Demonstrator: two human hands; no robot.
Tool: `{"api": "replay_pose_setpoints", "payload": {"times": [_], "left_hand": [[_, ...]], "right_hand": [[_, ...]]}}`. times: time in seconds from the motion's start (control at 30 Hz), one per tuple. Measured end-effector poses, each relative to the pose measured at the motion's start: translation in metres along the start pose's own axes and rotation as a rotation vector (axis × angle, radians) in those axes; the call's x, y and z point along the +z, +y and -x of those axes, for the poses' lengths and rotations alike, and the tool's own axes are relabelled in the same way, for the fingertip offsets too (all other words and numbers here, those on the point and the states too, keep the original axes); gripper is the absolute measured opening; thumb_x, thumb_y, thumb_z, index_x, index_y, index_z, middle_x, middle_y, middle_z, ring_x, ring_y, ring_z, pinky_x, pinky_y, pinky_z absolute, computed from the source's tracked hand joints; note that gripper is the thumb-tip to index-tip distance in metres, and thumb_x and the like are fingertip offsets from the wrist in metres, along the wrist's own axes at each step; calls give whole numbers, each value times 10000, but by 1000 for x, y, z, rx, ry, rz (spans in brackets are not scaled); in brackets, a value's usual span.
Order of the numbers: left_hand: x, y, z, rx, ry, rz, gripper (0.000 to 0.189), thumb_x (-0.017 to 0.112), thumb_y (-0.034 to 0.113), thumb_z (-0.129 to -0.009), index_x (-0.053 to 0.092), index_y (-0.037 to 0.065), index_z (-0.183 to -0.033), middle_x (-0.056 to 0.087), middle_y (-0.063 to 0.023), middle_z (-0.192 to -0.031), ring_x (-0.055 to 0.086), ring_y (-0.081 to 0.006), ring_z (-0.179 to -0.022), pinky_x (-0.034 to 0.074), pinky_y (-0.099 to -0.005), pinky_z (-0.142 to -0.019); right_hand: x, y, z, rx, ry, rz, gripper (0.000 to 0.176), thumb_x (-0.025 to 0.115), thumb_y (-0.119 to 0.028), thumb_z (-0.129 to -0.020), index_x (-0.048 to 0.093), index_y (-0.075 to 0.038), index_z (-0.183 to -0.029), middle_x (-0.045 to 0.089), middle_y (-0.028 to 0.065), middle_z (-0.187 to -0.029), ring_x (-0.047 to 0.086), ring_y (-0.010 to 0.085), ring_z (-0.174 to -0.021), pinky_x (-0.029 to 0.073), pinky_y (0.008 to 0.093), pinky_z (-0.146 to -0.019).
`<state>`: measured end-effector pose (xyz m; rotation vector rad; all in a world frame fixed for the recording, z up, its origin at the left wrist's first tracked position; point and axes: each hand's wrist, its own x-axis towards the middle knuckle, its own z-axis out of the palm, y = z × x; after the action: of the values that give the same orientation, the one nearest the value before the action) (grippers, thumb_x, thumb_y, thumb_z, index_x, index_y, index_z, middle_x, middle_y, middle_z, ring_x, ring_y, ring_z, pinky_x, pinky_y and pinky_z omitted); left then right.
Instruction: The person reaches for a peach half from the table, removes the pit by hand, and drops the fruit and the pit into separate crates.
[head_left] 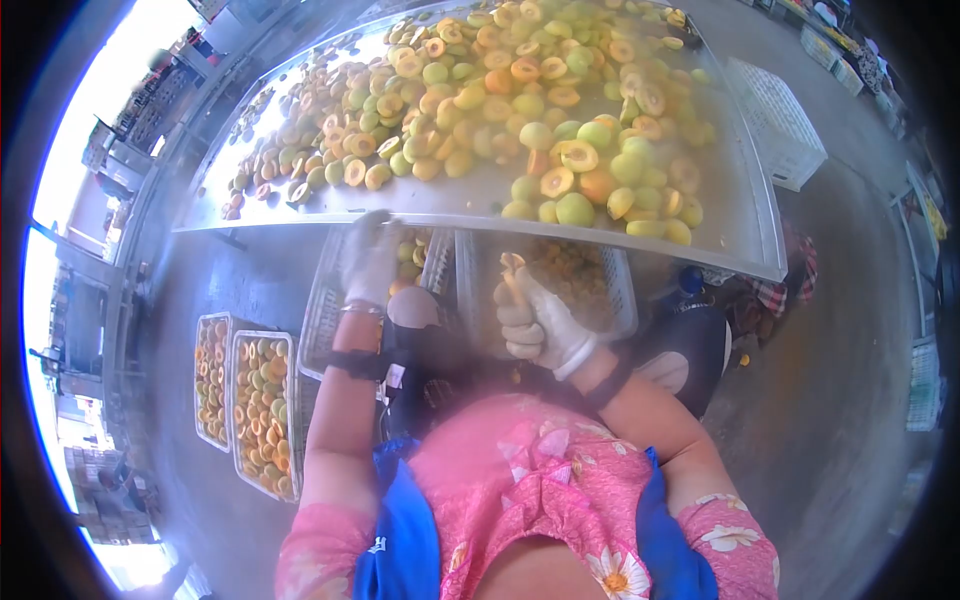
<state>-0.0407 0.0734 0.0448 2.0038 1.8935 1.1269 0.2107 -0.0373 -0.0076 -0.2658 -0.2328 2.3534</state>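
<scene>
My left hand (370,258), in a whitish glove, is at the table's front edge, over the side of a white crate (325,275) with several apricots (411,258) in it. Motion smears its fingers. My right hand (543,325), also gloved, is closed in a fist around a slim tan tool (512,272) with a curved tip. Below and behind that hand stands a second crate (622,290) with small brownish pieces in it. Whole and halved apricots (440,100) are heaped on the metal table (455,200) ahead, some cut faces showing a hollow.
Two crates of apricot halves (264,410) stand on the floor to the left. A white crate (775,125) is beside the table's right end. Red checked cloth (795,275) shows under the right corner. The raised metal table rim (480,222) runs across in front of me.
</scene>
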Motion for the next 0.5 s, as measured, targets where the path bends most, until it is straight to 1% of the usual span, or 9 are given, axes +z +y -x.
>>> {"api": "replay_pose_setpoints", "payload": {"times": [0.03, 0.07, 0.1, 0.17, 0.2, 0.27, 0.37, 0.43, 0.5], "left_hand": [[8, 5, -4, 1, 1, -2, 409, 632, 348, -904, 650, 20, -1147, 675, -168, -1069, 668, -304, -966, 522, -390, -864], [19, 32, -6, 1, -176, 9, 464, 643, 391, -883, 639, 26, -1170, 656, -188, -1131, 639, -299, -1045, 496, -388, -912], [31, 59, -9, 3, -355, 22, 521, 654, 435, -861, 628, 33, -1193, 638, -207, -1192, 610, -294, -1124, 469, -386, -960], [56, 103, -25, -8, -614, -198, 618, 676, 512, -801, 630, 23, -1175, 635, -220, -1192, 608, -319, -1123, 468, -398, -957], [68, 114, -30, -2, -618, -194, 618, 676, 512, -801, 630, 23, -1175, 635, -220, -1192, 608, -319, -1123, 468, -398, -957], [88, 130, -41, 19, -791, -281, 696, 699, 550, -747, 617, 16, -1185, 630, -228, -1207, 599, -327, -1144, 469, -386, -949], [114, 124, -52, 57, -802, -358, 700, 729, 529, -710, 613, 15, -1171, 640, -224, -1178, 610, -325, -1121, 480, -374, -922], [107, 121, -54, 76, -801, -322, 704, 748, 496, -695, 603, -2, -1171, 649, -217, -1142, 627, -326, -1078, 490, -371, -899], [78, 137, -54, 163, -850, -224, 718, 755, 498, -690, 596, -30, -1150, 653, -210, -1102, 637, -321, -1040, 493, -357, -896]], "right_hand": [[-1, 1, -3, -17, 28, -16, 469, 450, -592, -978, 564, -138, -955, 375, -74, -589, 249, 42, -377, 211, 215, -357], [3, 1, -3, -41, 108, 30, 462, 456, -602, -974, 563, -152, -960, 371, -77, -582, 240, 48, -375, 200, 219, -359], [6, 1, -3, -44, 109, 31, 462, 456, -602, -974, 563, -152, -960, 371, -77, -582, 240, 48, -375, 200, 219, -359], [9, -2, -2, -93, 131, 41, 452, 449, -605, -977, 557, -167, -956, 365, -81, -573, 237, 50, -375, 193, 220, -364], [6, -3, -4, -119, 88, 60, 441, 439, -607, -981, 546, -180, -957, 351, -86, -565, 238, 48, -378, 192, 220, -368], [9, -8, -3, -153, 142, 89, 438, 436, -606, -982, 539, -181, -958, 351, -87, -569, 236, 47, -378, 191, 221, -367], [22, -17, 6, -184, 230, 101, 440, 432, -602, -986, 524, -172, -962, 353, -85, -583, 232, 43, -380, 187, 224, -366], [13, -20, 4, -223, 186, 116, 451, 429, -602, -987, 523, -162, -958, 364, -79, -591, 237, 46, -381, 187, 227, -365], [18, -24, 7, -233, 191, 109, 452, 430, -600, -987, 524, -160, -953, 366, -76, -591, 241, 49, -382, 189, 229, -365]]}}
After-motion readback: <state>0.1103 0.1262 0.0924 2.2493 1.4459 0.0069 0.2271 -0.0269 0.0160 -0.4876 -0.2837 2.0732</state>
